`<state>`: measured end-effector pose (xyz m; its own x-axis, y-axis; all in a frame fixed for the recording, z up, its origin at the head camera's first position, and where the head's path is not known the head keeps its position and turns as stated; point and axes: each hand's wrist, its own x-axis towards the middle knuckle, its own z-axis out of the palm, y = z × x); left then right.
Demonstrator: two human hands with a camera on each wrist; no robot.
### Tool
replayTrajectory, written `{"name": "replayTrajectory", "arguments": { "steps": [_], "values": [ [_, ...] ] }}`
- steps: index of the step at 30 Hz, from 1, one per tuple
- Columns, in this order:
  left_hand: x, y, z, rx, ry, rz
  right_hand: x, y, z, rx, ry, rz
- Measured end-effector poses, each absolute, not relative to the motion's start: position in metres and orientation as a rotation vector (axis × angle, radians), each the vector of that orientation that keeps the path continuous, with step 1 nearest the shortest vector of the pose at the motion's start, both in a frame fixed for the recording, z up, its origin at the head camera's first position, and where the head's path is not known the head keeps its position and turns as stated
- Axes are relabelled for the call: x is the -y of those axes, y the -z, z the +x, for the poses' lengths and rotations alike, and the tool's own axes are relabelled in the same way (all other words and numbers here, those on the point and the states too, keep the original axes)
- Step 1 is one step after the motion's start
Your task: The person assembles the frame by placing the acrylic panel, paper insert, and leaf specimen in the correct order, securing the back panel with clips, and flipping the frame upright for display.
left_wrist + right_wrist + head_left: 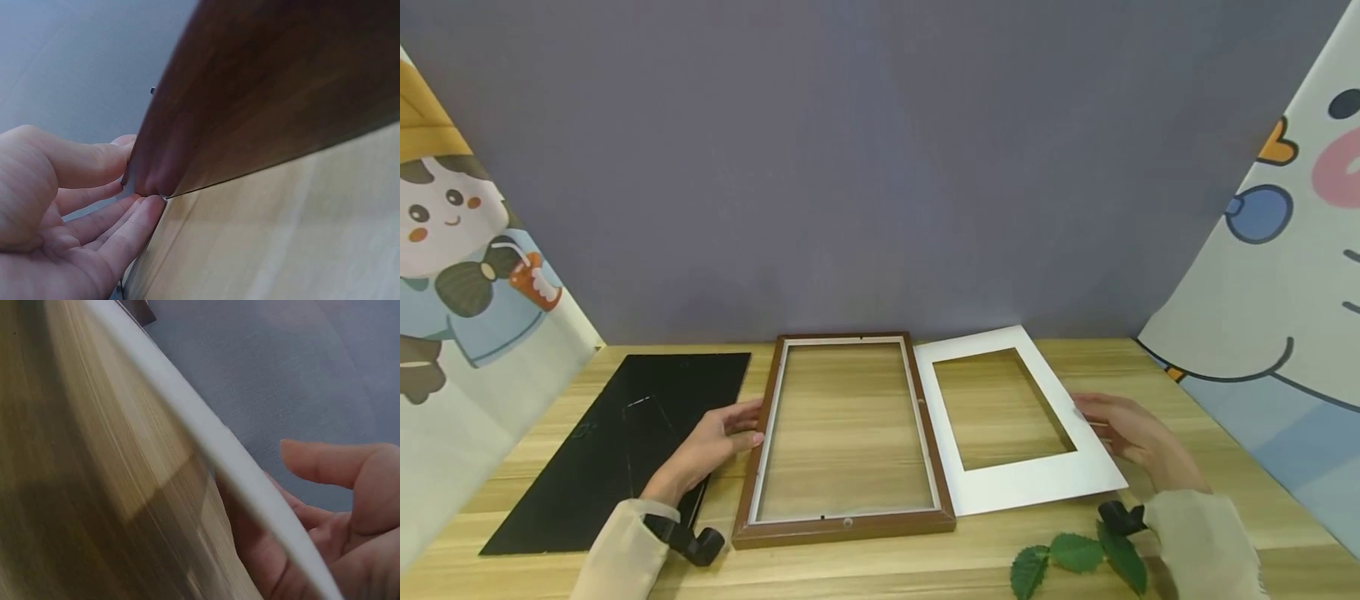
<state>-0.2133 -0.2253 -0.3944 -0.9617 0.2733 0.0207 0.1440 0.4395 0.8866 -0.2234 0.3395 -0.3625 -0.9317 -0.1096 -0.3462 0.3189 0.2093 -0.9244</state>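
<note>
A brown picture frame (887, 525) with a white inner lip lies in the middle of the table, wood grain showing through its opening. My left hand (715, 442) holds its left side; in the left wrist view the thumb touches the frame's side (250, 94) and the fingertips are at its lower edge. To the right, a white mat board (1022, 482) with a rectangular window rests close against the frame. Beside the mat's right edge is my right hand (1131, 429). The right wrist view shows its fingers partly behind the mat edge (215, 444), thumb raised apart from it.
A black backing board (602, 467) lies on the wooden table at left, under my left forearm. Green leaves (1078, 552) are near the front right, close to the right wrist. A grey panel (880, 167) stands behind, with cartoon-printed walls on both sides.
</note>
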Motion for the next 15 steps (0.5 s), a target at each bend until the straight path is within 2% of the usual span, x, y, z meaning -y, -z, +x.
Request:
{"name": "replayTrajectory", "arguments": {
  "steps": [15],
  "values": [
    [0.2254, 0.3942, -0.2128, -2.581, -1.534, 0.361, -0.3445, 0.3633, -0.2235, -2.094, 1.824, 0.126]
  ]
}}
